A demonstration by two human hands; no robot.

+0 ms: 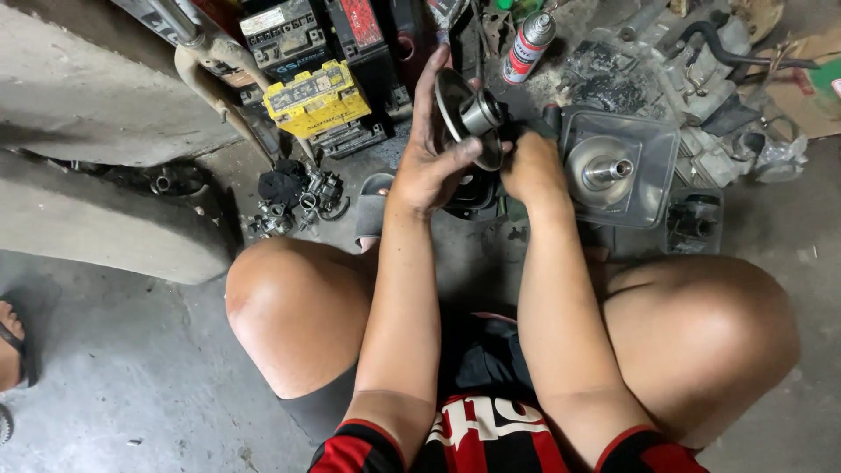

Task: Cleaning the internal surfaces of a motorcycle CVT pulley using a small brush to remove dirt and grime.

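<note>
The left hand (429, 162) has its grip closed around a round metal pulley disc (464, 114) with a short shaft, held tilted above the concrete floor (158, 368) between the knees. The right hand (530, 166) is curled shut on the dark part (477, 188) just beneath the disc. Beside it, a clear plastic tray (653, 149) holds a second cone-shaped pulley (600, 171), with a spray can (528, 44) and a yellow battery (315, 96) farther off.
</note>
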